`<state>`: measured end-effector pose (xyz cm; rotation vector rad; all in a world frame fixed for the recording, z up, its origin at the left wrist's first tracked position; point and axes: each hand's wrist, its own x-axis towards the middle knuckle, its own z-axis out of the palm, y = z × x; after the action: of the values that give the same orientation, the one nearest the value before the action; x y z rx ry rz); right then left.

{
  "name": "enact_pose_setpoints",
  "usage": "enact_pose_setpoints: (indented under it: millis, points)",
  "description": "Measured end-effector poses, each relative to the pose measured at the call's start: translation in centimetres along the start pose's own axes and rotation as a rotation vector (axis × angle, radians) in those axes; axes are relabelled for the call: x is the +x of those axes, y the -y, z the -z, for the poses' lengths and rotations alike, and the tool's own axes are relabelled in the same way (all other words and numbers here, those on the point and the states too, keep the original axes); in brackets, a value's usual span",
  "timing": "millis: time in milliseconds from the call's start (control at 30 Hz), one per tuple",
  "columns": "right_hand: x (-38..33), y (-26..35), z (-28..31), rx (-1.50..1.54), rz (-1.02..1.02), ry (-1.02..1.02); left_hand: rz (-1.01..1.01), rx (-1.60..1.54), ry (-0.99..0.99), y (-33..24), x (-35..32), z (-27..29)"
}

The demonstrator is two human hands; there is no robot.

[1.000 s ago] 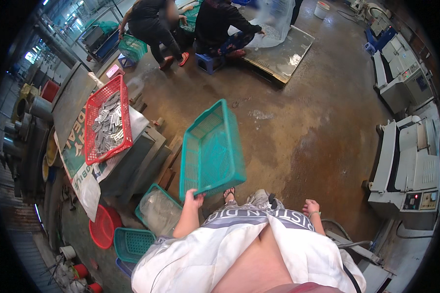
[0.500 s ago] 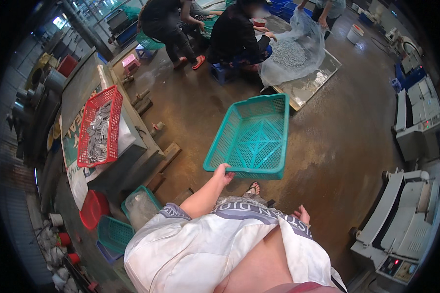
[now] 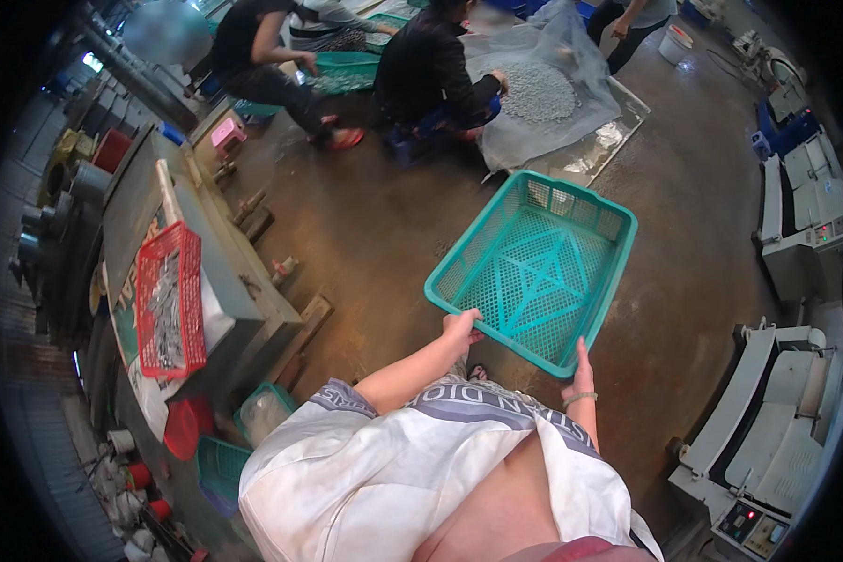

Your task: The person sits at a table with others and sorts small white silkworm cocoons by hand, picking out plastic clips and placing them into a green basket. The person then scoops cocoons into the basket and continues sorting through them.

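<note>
An empty teal plastic basket (image 3: 545, 272) with a mesh floor and walls is held out in front of my body, above the wet floor. My left hand (image 3: 461, 328) is closed round its near rim, thumb on top. My right hand (image 3: 582, 378) grips the near right corner, thumb up against the rim and the other fingers mostly hidden behind it. Past the basket's far side, a clear plastic sheet (image 3: 496, 131) bears a heap of small grey pieces (image 3: 539, 91).
A red basket of metal pieces (image 3: 171, 300) stands on a bench (image 3: 234, 253) at left. Co-workers (image 3: 436, 70) sit and stand at the far side. White machines (image 3: 768, 421) line the right. Below the bench are a red basin (image 3: 187, 426) and a green basket (image 3: 221, 468).
My right hand has come up from beside my body and taken hold of the teal basket. The basket has shifted right and turned. A co-worker at far left has leaned over a green basket.
</note>
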<state>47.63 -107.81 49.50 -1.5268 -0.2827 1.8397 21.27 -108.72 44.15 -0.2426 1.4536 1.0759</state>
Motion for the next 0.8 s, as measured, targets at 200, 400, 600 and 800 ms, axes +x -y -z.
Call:
enact_pose_setpoints:
  millis: [200, 400, 600, 800]
  points:
    - [3.4, 3.6, 2.1, -0.015, 0.319, -0.300, -0.031, 0.248, 0.236, -4.2, 1.5, -10.0]
    - [6.8, 8.3, 11.6, 0.153, 0.441, -0.405, 0.256, 0.319, 0.683, -7.0, 4.4, -19.2]
    - [6.1, 17.6, 15.4, 0.237, 0.277, -0.587, 0.216, 0.360, 0.562, -7.0, 14.8, -22.5]
    - [11.3, 27.4, 23.5, 0.046, 0.220, -0.796, 0.024, 0.398, -0.196, -5.6, 23.3, -16.0]
